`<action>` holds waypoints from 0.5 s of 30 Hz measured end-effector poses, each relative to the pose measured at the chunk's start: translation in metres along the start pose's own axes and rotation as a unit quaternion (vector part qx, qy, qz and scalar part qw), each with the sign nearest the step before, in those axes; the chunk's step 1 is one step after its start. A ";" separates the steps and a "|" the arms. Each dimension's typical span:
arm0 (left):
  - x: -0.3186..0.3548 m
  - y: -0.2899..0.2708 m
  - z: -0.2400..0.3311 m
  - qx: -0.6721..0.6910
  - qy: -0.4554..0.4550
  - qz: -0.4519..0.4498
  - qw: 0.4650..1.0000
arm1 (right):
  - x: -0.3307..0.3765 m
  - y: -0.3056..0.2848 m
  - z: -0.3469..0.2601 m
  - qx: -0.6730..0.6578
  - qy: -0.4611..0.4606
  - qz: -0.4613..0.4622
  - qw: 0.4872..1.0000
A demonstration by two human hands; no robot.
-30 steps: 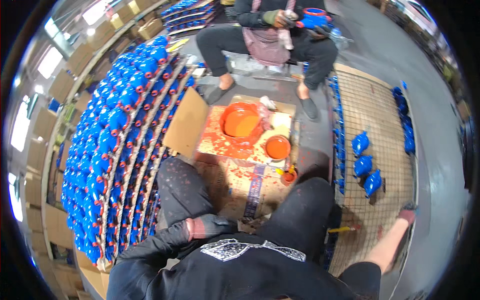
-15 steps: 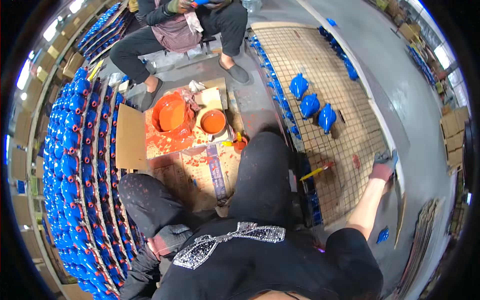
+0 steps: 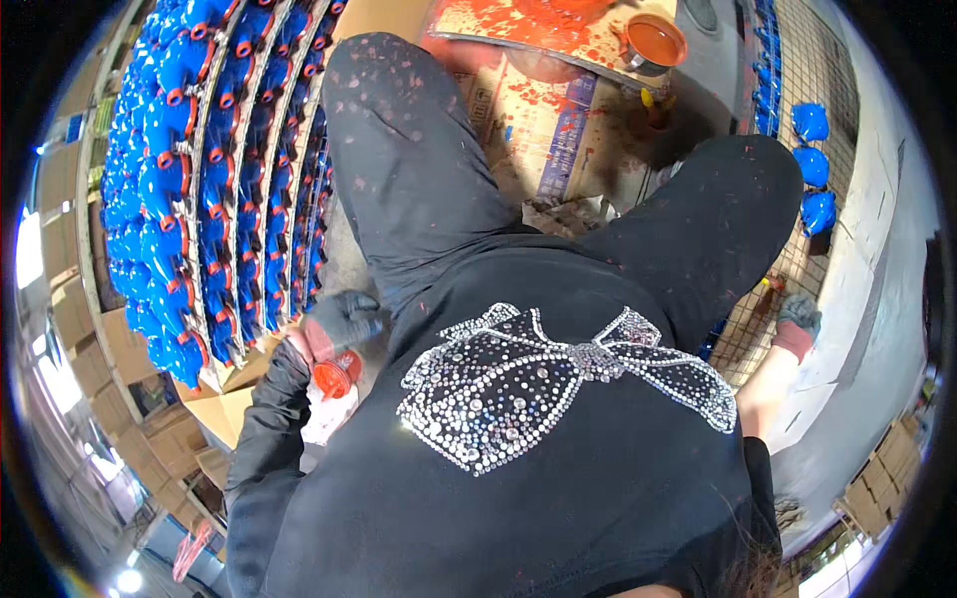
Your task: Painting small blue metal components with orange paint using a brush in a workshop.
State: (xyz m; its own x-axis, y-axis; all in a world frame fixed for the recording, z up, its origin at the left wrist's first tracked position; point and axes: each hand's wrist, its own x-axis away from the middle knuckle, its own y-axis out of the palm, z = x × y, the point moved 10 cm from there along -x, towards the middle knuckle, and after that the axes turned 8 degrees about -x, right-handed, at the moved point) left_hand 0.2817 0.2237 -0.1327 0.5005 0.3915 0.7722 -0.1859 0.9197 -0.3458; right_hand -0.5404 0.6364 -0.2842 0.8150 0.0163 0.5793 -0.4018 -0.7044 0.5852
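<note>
Left hand (image 3: 344,317), in a dark grey glove, is curled with its fingers bent inward; just below its wrist sits a small round orange-red cap (image 3: 336,377), but whether the fingers actually clamp anything cannot be told. Right hand (image 3: 797,321), in a grey glove with a reddish cuff, rests fingers-down on the wire mesh rack (image 3: 788,70); a yellow-and-red stick-like tool (image 3: 770,285) lies just beside its fingertips, and whether it is gripped cannot be told.

Directly beside the left hand, on its outer side, stand long rows of blue moulded parts with red rings (image 3: 199,189), packed on a rack. Beyond the right hand, three loose blue parts (image 3: 815,164) lie on the mesh. Between the two hands are the person's knees in paint-flecked black trousers. Farther ahead lies flattened cardboard (image 3: 558,110) spattered with orange paint, bearing an orange paint bowl (image 3: 653,42)
</note>
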 end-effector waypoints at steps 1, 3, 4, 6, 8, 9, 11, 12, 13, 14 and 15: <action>0.003 0.019 -0.022 -0.012 -0.064 -0.018 0.998 | 0.004 0.010 0.014 0.057 0.006 -0.047 0.997; 0.003 0.039 -0.016 0.122 0.034 0.018 0.992 | 0.018 0.042 0.033 0.171 0.004 -0.122 0.978; 0.003 0.050 -0.023 0.110 0.027 0.010 0.994 | 0.028 0.057 0.043 0.227 -0.003 -0.141 0.964; 0.001 0.061 -0.040 0.041 -0.005 0.015 0.999 | 0.054 0.092 0.059 0.247 0.004 -0.171 0.954; 0.001 0.071 -0.053 0.106 -0.017 -0.002 0.994 | 0.085 0.132 0.073 0.252 0.016 -0.197 0.947; 0.003 0.073 -0.049 0.126 0.026 0.008 0.992 | 0.097 0.151 0.077 0.235 0.016 -0.181 0.955; 0.008 0.084 -0.064 0.160 -0.014 -0.009 0.987 | 0.135 0.196 0.078 0.264 -0.034 -0.243 0.933; 0.011 0.090 -0.067 0.200 -0.019 -0.012 0.980 | 0.154 0.214 0.078 0.268 -0.048 -0.263 0.926; 0.014 0.095 -0.069 0.222 -0.023 -0.026 0.974 | 0.172 0.231 0.082 0.276 -0.053 -0.280 0.918; 0.017 0.101 -0.068 0.245 -0.028 -0.040 0.968 | 0.187 0.246 0.085 0.280 -0.058 -0.290 0.913; 0.021 0.105 -0.067 0.249 -0.031 -0.044 0.967 | 0.204 0.258 0.092 0.299 -0.060 -0.307 0.901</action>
State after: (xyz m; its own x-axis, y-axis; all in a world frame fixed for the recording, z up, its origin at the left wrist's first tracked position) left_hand 0.3290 0.3268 -0.1888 0.4850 0.2973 0.8224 -0.5362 0.8440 0.0111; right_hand -0.4396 0.3923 -0.0675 0.8606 0.4824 0.1631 0.4089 -0.8455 0.3435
